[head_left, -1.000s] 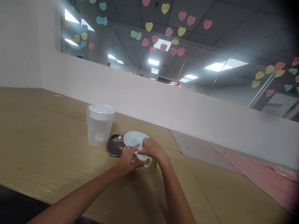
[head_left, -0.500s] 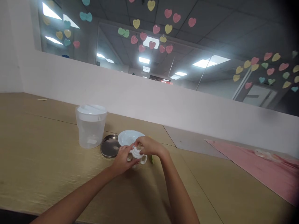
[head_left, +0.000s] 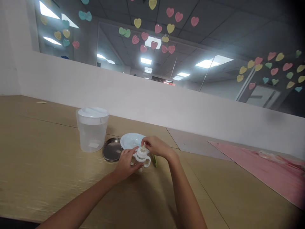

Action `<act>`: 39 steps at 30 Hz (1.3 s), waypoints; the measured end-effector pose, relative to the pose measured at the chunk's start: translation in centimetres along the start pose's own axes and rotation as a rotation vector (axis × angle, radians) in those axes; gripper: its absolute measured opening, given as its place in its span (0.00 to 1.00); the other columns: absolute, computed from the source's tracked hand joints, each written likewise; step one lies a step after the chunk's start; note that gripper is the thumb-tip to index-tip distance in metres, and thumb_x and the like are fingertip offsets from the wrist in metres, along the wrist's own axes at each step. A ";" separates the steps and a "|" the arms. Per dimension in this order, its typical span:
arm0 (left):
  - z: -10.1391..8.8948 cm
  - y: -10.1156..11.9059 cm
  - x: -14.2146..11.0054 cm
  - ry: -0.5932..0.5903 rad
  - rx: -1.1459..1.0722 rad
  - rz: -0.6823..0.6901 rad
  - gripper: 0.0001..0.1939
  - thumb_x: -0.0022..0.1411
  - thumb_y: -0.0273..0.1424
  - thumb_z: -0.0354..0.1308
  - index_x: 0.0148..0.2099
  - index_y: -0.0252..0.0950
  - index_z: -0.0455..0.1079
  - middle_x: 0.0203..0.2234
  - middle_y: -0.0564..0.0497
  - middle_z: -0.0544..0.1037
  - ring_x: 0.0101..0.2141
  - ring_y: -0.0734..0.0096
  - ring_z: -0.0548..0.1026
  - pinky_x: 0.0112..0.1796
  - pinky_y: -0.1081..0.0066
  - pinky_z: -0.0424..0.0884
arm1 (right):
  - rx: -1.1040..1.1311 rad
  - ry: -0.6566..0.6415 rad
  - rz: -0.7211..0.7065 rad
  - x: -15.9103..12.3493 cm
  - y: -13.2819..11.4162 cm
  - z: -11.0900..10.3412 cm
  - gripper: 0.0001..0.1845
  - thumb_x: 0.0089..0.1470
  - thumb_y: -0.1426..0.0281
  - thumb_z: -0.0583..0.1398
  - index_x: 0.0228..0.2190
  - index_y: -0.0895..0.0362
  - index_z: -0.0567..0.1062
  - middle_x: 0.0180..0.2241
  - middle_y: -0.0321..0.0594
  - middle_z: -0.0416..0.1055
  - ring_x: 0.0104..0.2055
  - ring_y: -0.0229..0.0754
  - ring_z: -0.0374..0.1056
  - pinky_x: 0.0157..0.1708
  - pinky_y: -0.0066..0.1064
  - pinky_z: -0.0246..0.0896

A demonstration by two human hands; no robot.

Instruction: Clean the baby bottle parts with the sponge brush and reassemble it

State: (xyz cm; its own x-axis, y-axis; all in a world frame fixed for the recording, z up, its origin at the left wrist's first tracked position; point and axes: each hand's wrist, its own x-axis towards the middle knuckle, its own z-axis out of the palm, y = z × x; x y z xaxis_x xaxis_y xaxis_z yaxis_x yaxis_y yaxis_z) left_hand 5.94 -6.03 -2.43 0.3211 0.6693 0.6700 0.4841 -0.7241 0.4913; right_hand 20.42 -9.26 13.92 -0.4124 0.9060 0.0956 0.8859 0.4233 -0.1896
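My left hand (head_left: pixel 125 163) is wrapped round the side of a small clear baby bottle (head_left: pixel 142 156) with a white collar and white loop handles. The bottle stands close to upright over the table. At its top is a pale, see-through teat (head_left: pixel 143 148), and the fingertips of my right hand (head_left: pixel 156 147) pinch it from above and the right. Part of the bottle's body is hidden behind my left fingers. Just behind the bottle sits a white bowl (head_left: pixel 130 140). A green strip (head_left: pixel 154 160) of something I cannot make out lies under my right wrist.
A round metal tray (head_left: pixel 111 152) lies left of the bowl. Behind it stands a clear lidded pitcher (head_left: pixel 93 133). A pink cloth (head_left: pixel 252 168) covers the table's right side. A white wall (head_left: pixel 143 101) and a window bound the far edge.
My right fingers have shifted slightly up and right, from around the bottle's top to the teat's tip, so more of the collar shows. My left hand keeps its hold.
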 end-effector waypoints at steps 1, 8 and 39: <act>0.0 -0.1 0.0 0.001 0.006 0.002 0.35 0.55 0.49 0.54 0.60 0.38 0.56 0.46 0.43 0.72 0.47 0.55 0.67 0.48 0.58 0.61 | 0.010 0.013 -0.009 -0.1 0.1 -0.1 0.13 0.49 0.81 0.51 0.31 0.58 0.74 0.25 0.35 0.68 0.25 0.32 0.58 0.24 0.22 0.46; -0.4 0.1 0.0 0.017 0.007 0.049 0.35 0.56 0.48 0.54 0.60 0.36 0.54 0.50 0.42 0.69 0.50 0.55 0.65 0.49 0.58 0.59 | 0.094 0.169 -0.030 -0.8 0.9 -1.2 0.12 0.53 0.75 0.51 0.35 0.59 0.73 0.28 0.37 0.70 0.28 0.34 0.62 0.28 0.24 0.52; -1.0 -1.8 5.2 0.138 0.054 -0.116 0.14 0.63 0.39 0.48 0.44 0.46 0.74 0.32 0.51 0.76 0.38 0.65 0.70 0.40 0.64 0.62 | 0.100 0.615 0.171 0.1 3.4 -1.1 0.13 0.55 0.70 0.50 0.39 0.56 0.71 0.31 0.39 0.72 0.32 0.38 0.65 0.32 0.26 0.55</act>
State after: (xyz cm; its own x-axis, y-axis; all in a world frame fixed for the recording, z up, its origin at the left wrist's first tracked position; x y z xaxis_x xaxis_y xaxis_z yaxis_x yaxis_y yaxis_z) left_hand 5.93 -1.41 0.67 0.1472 0.7161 0.6823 0.5558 -0.6305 0.5418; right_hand 23.66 -7.76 14.34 -0.0437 0.8040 0.5930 0.8923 0.2984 -0.3388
